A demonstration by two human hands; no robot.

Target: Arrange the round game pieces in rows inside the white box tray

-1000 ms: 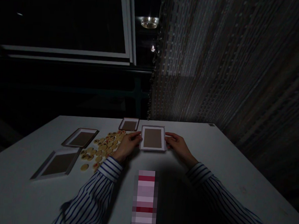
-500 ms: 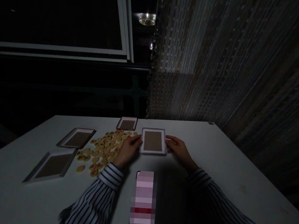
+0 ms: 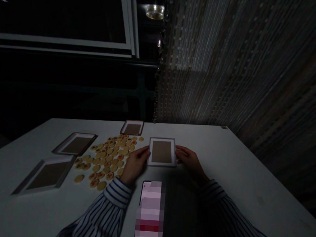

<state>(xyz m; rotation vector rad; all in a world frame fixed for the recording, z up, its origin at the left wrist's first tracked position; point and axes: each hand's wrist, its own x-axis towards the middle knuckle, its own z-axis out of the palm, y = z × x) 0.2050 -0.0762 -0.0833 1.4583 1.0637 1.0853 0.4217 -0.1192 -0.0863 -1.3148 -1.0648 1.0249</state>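
A shallow white-rimmed tray with a brown inside (image 3: 162,152) lies flat on the white table (image 3: 238,167) in front of me. My left hand (image 3: 134,163) grips its left edge with curled fingers. My right hand (image 3: 189,160) grips its right edge the same way. Just left of my left hand lie several round yellow game pieces with red or dark marks (image 3: 109,158), spread loosely on the table.
Three more trays lie on the table: one at the back (image 3: 131,128), one at the middle left (image 3: 75,144), one at the near left (image 3: 46,174). A phone (image 3: 148,211) lies between my striped sleeves. A bead curtain (image 3: 232,66) hangs behind the table; a dark window (image 3: 59,14) is at left.
The tray, held by both hands, has slid a little toward me. The view has tilted slightly, so the table sits lower and wider in the frame.
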